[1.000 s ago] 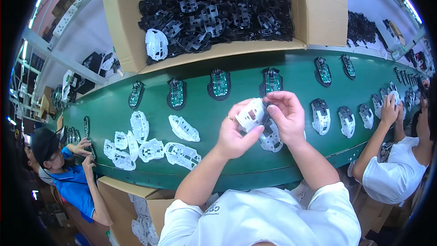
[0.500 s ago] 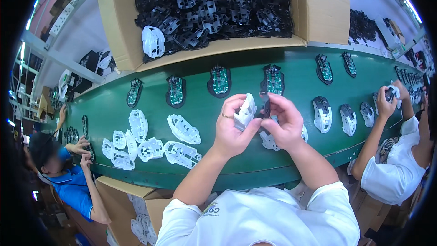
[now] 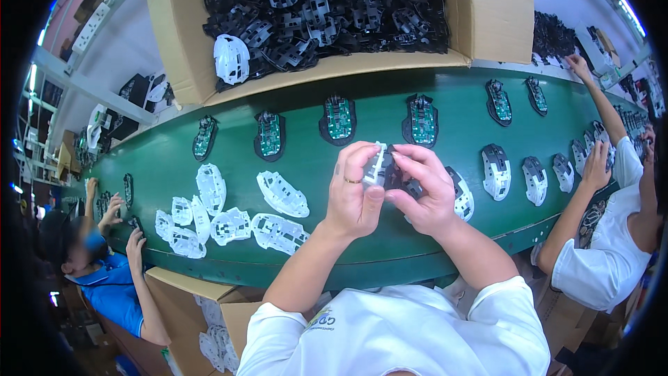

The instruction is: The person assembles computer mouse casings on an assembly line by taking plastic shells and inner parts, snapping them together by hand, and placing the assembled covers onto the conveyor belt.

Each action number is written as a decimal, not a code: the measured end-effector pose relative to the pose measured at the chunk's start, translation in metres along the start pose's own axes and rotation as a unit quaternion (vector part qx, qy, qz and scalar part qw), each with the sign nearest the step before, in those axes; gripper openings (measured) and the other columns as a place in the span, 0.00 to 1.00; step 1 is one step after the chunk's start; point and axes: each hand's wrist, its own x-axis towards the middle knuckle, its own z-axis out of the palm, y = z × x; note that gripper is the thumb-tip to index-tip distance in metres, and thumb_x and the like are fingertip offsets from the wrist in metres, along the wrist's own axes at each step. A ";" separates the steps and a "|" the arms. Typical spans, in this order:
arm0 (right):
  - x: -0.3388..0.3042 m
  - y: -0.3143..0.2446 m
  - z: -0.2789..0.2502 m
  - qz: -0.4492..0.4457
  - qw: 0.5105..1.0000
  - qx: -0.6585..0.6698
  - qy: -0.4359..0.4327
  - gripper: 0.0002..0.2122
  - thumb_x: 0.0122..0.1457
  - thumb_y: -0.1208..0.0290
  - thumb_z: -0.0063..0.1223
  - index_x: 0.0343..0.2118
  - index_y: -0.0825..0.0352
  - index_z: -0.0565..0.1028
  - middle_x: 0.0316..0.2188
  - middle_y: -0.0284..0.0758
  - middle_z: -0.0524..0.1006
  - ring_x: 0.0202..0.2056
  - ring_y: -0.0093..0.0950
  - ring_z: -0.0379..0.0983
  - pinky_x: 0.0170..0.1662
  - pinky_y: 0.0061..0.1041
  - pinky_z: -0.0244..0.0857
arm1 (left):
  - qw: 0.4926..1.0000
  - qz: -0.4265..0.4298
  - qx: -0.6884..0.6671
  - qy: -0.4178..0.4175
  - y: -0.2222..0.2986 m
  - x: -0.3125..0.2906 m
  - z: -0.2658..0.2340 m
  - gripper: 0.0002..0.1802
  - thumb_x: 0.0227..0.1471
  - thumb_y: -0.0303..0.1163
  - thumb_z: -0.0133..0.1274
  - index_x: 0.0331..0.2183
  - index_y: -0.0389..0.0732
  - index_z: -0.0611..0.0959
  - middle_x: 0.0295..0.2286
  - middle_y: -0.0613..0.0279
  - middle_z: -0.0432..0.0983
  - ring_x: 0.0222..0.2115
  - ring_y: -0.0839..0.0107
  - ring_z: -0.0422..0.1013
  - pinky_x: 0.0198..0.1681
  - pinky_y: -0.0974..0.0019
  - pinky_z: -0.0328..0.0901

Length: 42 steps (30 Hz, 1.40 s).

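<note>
Above the green table, my left hand (image 3: 351, 198) is closed round a white plastic mouse shell (image 3: 376, 166), held on edge. My right hand (image 3: 433, 195) pinches a black plastic mouse cover piece (image 3: 394, 170) and presses it against the shell's right side. The fingers partly hide where the two parts meet. Just behind my right hand stands a white mouse shell with a black top (image 3: 460, 195), partly covered by that hand. Loose white shells (image 3: 281, 193) lie to the left of my left hand.
Green circuit boards on black bases (image 3: 338, 122) stand in a row along the table. Beyond it, a cardboard box (image 3: 487, 14) holds a heap of black parts (image 3: 327, 14) and one white shell (image 3: 232, 59). Black-and-white mouse shells (image 3: 495, 173) line the right. Co-workers sit on both sides.
The black cover piece has come left against the white shell, which has turned in my left hand. The co-worker on the right has stretched one arm toward the far shelf.
</note>
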 end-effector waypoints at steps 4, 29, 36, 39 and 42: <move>-0.001 0.002 -0.001 -0.002 1.000 -0.030 -0.001 0.26 0.50 0.71 0.74 0.52 0.72 0.77 0.51 0.49 0.75 0.41 0.31 0.78 0.39 0.24 0.75 | 0.993 0.067 0.092 -0.031 0.001 0.008 -0.006 0.39 0.64 0.62 0.42 0.55 0.34 0.71 0.48 0.40 0.70 0.46 0.46 0.70 0.51 0.51 0.66; -0.026 -0.002 0.031 0.276 0.916 0.282 -0.074 0.27 0.63 0.71 0.62 0.59 0.74 0.62 0.50 0.43 0.74 0.47 0.30 0.77 0.48 0.29 0.75 | 0.999 0.025 -0.041 0.001 -0.002 0.005 -0.021 0.22 0.63 0.35 0.47 0.53 0.29 0.74 0.42 0.54 0.79 0.41 0.73 0.74 0.45 0.67 0.70; -0.029 0.002 0.026 0.038 0.997 0.064 -0.025 0.28 0.55 0.67 0.71 0.53 0.71 0.65 0.41 0.43 0.77 0.40 0.38 0.77 0.42 0.32 0.72 | 0.944 -0.085 -0.317 -0.025 0.022 0.004 -0.021 0.18 0.61 0.38 0.58 0.44 0.32 0.81 0.38 0.57 0.78 0.38 0.71 0.70 0.45 0.66 0.65; -0.021 -0.007 0.023 0.045 0.996 0.062 -0.038 0.29 0.52 0.68 0.73 0.52 0.69 0.66 0.43 0.43 0.77 0.42 0.40 0.77 0.45 0.35 0.71 | 0.946 -0.041 -0.317 -0.050 0.020 0.004 -0.025 0.15 0.57 0.35 0.61 0.40 0.33 0.83 0.34 0.54 0.80 0.37 0.64 0.71 0.46 0.60 0.65; -0.012 -0.001 0.023 0.023 0.997 0.062 -0.039 0.31 0.50 0.68 0.74 0.52 0.69 0.65 0.44 0.44 0.77 0.45 0.43 0.78 0.49 0.36 0.72 | 0.964 0.015 -0.252 -0.079 0.022 0.007 -0.025 0.14 0.57 0.35 0.61 0.40 0.33 0.83 0.34 0.54 0.81 0.36 0.65 0.71 0.45 0.62 0.65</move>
